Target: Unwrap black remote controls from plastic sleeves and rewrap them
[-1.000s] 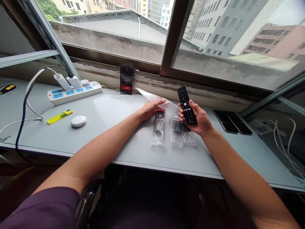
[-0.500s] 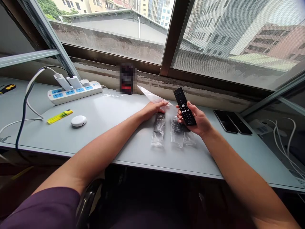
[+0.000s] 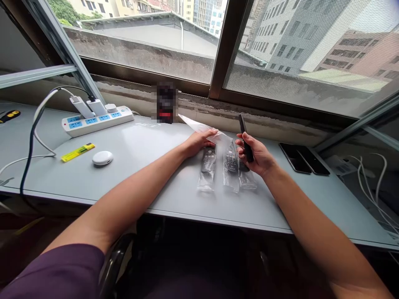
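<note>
My right hand (image 3: 257, 154) is closed around a black remote control (image 3: 246, 139), raised above the desk and seen edge-on. My left hand (image 3: 201, 141) pinches a clear plastic bag (image 3: 199, 125), whose pointed end sticks out toward the window. Below the hands lie several remotes in clear wrapping: a left bagged remote (image 3: 208, 164), a middle bagged remote (image 3: 230, 166) with its buttons showing, and a right bagged remote (image 3: 247, 178) partly hidden by my right hand and the middle one.
A white power strip (image 3: 99, 120) with plugs and cables stands at the left. Nearer are a yellow cutter-like item (image 3: 77, 152) and a white oval case (image 3: 102, 158). Two dark phones (image 3: 304, 159) lie at the right. A blurred dark object (image 3: 166, 104) stands by the window.
The remote in my right hand has turned from showing its button face to showing its narrow side. My left hand and the plastic bag have barely moved.
</note>
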Motion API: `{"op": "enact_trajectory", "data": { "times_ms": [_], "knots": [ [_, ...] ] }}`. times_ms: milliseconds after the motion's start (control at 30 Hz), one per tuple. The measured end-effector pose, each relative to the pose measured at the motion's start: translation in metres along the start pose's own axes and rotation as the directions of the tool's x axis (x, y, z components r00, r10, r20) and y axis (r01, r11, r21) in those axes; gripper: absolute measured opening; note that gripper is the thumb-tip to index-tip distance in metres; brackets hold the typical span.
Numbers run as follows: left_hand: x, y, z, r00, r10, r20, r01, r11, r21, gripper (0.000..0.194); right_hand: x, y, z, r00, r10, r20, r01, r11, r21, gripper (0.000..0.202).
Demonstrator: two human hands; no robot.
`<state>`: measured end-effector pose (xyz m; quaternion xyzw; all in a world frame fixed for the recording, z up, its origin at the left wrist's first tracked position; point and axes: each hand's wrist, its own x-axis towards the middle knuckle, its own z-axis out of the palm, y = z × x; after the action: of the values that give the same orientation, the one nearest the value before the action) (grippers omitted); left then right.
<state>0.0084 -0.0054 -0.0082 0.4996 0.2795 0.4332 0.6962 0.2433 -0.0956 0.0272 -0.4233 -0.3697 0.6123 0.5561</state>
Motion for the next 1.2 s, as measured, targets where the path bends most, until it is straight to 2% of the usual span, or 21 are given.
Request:
{"op": "enact_trajectory", "data": {
  "times_ms": [167, 367, 567, 700, 833, 1000, 1200],
  "knots": [
    [0.001, 0.0, -0.0015, 1.0, -0.013, -0.018, 0.012, 0.999, -0.03, 0.046, -0.0002, -0.006, 0.0037, 0.995, 0.078, -0.069, -0.072, 0.994, 0.084, 0.016],
    [-0.0001, 0.0022, -0.0006, 0.998, -0.041, -0.037, 0.039, 0.997, -0.06, 0.04, -0.0019, -0.0056, 0.0074, 1.0, 0.001, -0.019, 0.002, 0.984, 0.176, 0.009],
    [-0.0001, 0.0032, 0.0002, 0.997, -0.052, -0.056, 0.046, 0.995, -0.093, 0.037, -0.0025, -0.0047, 0.0047, 1.0, 0.021, 0.004, -0.021, 0.987, 0.161, 0.007],
    [-0.0007, 0.0043, 0.0006, 0.997, -0.046, -0.058, 0.041, 0.995, -0.089, 0.036, -0.0034, -0.0043, 0.0048, 0.999, 0.029, 0.042, -0.034, 0.989, 0.145, 0.013],
    [-0.0006, 0.0057, 0.0014, 0.995, -0.069, -0.068, 0.062, 0.993, -0.096, 0.033, -0.003, -0.0067, 0.0061, 0.999, 0.035, 0.011, -0.037, 0.988, 0.15, 0.015],
    [0.0003, 0.0065, 0.002, 0.992, -0.085, -0.088, 0.077, 0.992, -0.099, 0.027, -0.0002, -0.0086, 0.0049, 0.996, 0.069, -0.05, -0.058, 0.976, 0.21, 0.034],
    [0.0003, 0.0058, 0.0009, 0.993, -0.088, -0.073, 0.081, 0.992, -0.092, 0.026, 0.0002, -0.0029, 0.0029, 0.998, -0.032, -0.048, 0.038, 0.99, 0.133, 0.017]
  ]
}}
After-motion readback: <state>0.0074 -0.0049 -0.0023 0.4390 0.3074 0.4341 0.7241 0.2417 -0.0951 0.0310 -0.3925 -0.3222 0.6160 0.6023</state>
